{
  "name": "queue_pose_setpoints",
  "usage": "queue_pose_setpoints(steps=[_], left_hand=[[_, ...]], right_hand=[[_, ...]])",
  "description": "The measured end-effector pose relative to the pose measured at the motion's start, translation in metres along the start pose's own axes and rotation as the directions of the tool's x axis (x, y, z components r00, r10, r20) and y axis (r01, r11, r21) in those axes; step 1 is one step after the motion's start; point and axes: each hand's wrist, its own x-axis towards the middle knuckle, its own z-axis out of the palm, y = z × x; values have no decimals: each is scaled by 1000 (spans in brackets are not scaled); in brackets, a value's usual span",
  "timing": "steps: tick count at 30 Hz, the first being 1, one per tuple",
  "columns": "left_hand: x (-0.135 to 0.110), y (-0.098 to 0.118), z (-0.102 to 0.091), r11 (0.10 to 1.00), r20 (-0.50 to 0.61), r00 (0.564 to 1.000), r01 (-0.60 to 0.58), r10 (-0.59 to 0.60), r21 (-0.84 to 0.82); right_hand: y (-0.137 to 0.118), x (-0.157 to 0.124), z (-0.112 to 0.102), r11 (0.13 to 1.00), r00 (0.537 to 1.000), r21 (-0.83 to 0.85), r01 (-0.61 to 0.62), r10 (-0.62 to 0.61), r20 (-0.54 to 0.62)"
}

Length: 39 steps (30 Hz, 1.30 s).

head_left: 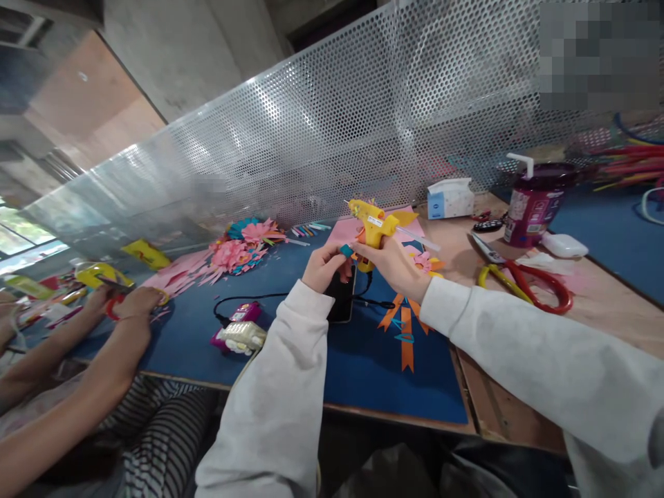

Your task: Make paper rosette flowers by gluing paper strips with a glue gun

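In my right hand (pixel 397 266) is a yellow hot glue gun (pixel 372 223), a clear glue stick (pixel 419 239) poking out of its back end. Its nozzle points up and to the left. My left hand (pixel 322 268) pinches a small teal paper piece (pixel 346 250) close beside the gun. Below both hands lies a dark phone (pixel 341 299). Orange paper ribbons (pixel 407 339) with teal bits hang from a pink and orange paper flower (pixel 422 261), partly hidden by my right hand. Pink paper (pixel 342 229) lies behind the gun.
Red and yellow scissors (pixel 539 285), a purple cup (pixel 534 207) with a straw and a tissue pack (pixel 450 199) stand or lie to the right. Paper flowers (pixel 238 252) and a power strip (pixel 241 332) with a black cable are left. A co-worker's hands (pixel 137 304) hold scissors at far left.
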Motion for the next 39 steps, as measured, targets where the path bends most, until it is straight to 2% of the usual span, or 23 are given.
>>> queue_pose_setpoints(steps=[11,17,21,23,25,28,30,34,39], left_hand=[[0,-1,-1,994,-39,995,86,-89,-67],[-1,0,0,988,-21,991,130,-132,-84],[-1,-4,-1,990,1,991,133,-133,-54],[1,-6,-1,994,-16,995,94,-95,-46],[2,-7,-1,998,-84,996,9,-15,-60],[2,-6,1,987,-188,971,-156,145,-46],[2,-5,3,972,-196,953,-232,232,23],[1,-1,8,944,-156,937,-286,311,166],[2,-2,11,931,-192,922,-294,336,215]], right_hand=[[3,-2,2,995,999,94,-34,37,-33],[7,-2,1,992,999,118,-36,34,19],[4,-4,3,994,1000,105,-24,24,5],[4,-4,5,990,998,139,-33,40,-53],[5,-3,7,972,986,226,-56,90,-142],[7,-1,9,921,958,378,-93,186,-217],[7,0,10,891,947,439,-116,232,-221],[7,-1,11,842,926,517,-156,307,-220],[5,-5,11,804,911,564,-188,357,-205]])
